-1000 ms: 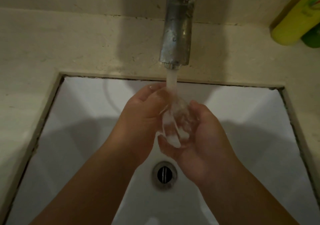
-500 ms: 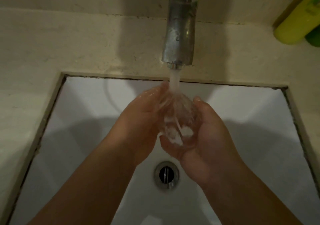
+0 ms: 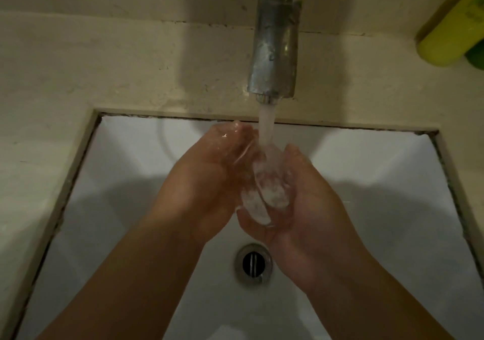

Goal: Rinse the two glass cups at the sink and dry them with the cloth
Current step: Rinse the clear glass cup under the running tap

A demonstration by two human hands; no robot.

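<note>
glass cup being shifted slightly right under the stream

since the earlier frames the glass cup (image 3: 264, 190) is being carried a little to the right and tipped, so that the water stream (image 3: 266, 125) is now being taken straight into its mouth; the hands are being kept in much the same place over the basin.

the cup is being held between both hands, above the drain (image 3: 253, 263) and below the faucet (image 3: 276, 38). it is being cradled from beneath by the right hand (image 3: 301, 208), whose fingers are being curled round its lower side with the thumb laid along its right wall. the left hand (image 3: 209, 180) is being pressed against the cup's left side, fingers wrapped round it; the fingertips are being wetted near the stream.

water is being churned white inside the cup. the white sink (image 3: 392, 208) is being shadowed by both forearms. a yellow bottle (image 3: 455, 25) is being seen on the beige counter (image 3: 78, 64) at the upper right, with something green just beside it, too cropped to tell.
</note>
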